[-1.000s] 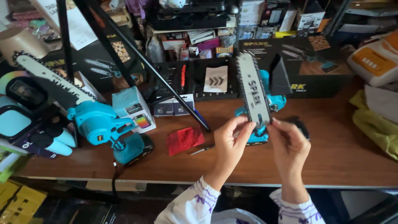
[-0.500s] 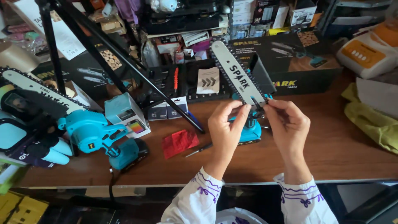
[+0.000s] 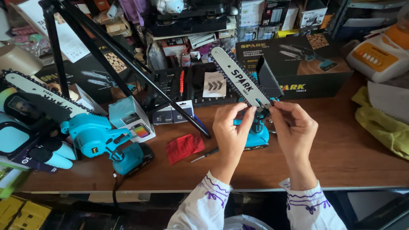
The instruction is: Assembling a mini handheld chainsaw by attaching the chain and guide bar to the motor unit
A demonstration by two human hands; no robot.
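Over the middle of the wooden table (image 3: 341, 162) I hold a small turquoise chainsaw (image 3: 257, 134). Its silver guide bar (image 3: 238, 79) with the chain points up and to the left. My left hand (image 3: 232, 132) pinches the base of the bar from the left. My right hand (image 3: 294, 127) pinches it from the right, beside the black guard (image 3: 268, 79). The saw's body is mostly hidden behind my hands.
A second turquoise chainsaw (image 3: 96, 136) lies at the left, its bar (image 3: 38, 91) pointing left. A black tripod leg (image 3: 140, 68) slants across the table. A red cloth (image 3: 184, 147) and a small screwdriver (image 3: 204, 155) lie near my left hand. Boxes (image 3: 306, 68) crowd the back; a yellow-green bag (image 3: 383, 123) sits right.
The bar has tilted further to the left and both hands have closed in on its base. The camera view has shifted slightly.
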